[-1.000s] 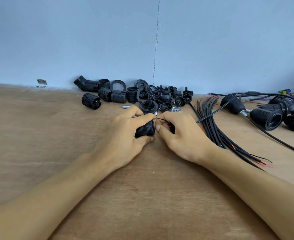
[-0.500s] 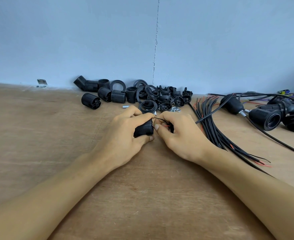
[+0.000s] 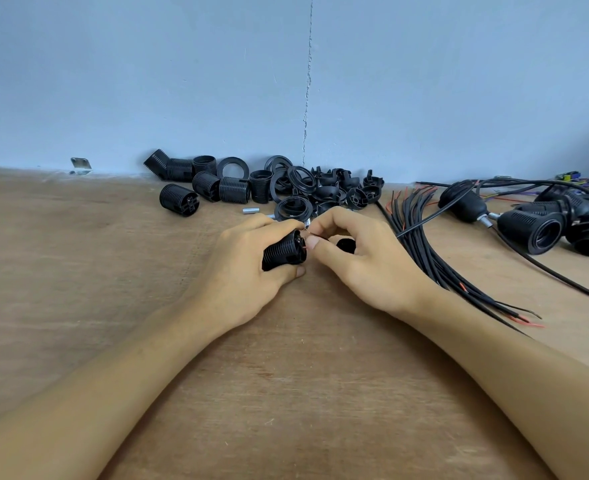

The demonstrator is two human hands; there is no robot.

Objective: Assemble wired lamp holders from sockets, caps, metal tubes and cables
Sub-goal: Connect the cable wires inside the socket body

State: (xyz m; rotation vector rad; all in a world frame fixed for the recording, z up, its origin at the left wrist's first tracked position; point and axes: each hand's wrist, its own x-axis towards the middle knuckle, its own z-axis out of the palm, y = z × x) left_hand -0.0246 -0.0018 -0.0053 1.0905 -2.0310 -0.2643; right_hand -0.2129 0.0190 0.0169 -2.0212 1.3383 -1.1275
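At table centre, our left hand (image 3: 241, 271) grips black ribbed plastic socket (image 3: 282, 252); right hand (image 3: 366, 268) pinches thin red wire (image 3: 306, 248); hard push could buckle it.

Soft, even light, fairly bright, probably from overhead: the left hand (image 3: 241, 271) and right hand (image 3: 366, 268) throw only faint shadows on the table (image 3: 286, 393). Wide-angle bending bows the wall (image 3: 182, 81) line; black parts (image 3: 234, 190) far back look slightly soft.

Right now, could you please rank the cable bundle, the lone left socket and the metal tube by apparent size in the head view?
Largest: cable bundle
Then: lone socket
Smallest: metal tube
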